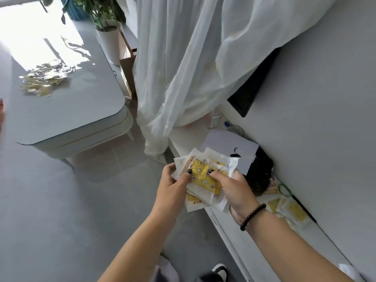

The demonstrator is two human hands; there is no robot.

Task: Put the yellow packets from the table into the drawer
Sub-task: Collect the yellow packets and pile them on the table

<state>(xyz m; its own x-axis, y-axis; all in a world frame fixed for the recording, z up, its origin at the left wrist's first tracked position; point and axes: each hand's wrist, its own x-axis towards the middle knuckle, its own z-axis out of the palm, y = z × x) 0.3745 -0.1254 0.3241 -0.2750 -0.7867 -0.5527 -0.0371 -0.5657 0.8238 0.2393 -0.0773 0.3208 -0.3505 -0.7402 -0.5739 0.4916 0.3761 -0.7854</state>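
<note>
Both hands pinch one stack of packets (pixel 205 176), left hand (pixel 173 186) and right hand (pixel 234 190) on opposite edges; the open drawer (pixel 227 220) lies directly beneath, nearer the right hand, more packets remaining on the bench (pixel 81 102) far left

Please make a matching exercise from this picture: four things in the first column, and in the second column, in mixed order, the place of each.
Things
1. stack of yellow packets
2. bead bracelet
3. potted plant
4. loose packets

Places
A. on the right wrist
B. on the grey table
C. held between the left hand and the right hand
D. beside the white curtain, behind the table

Pairs: 1-C, 2-A, 3-D, 4-B
</note>
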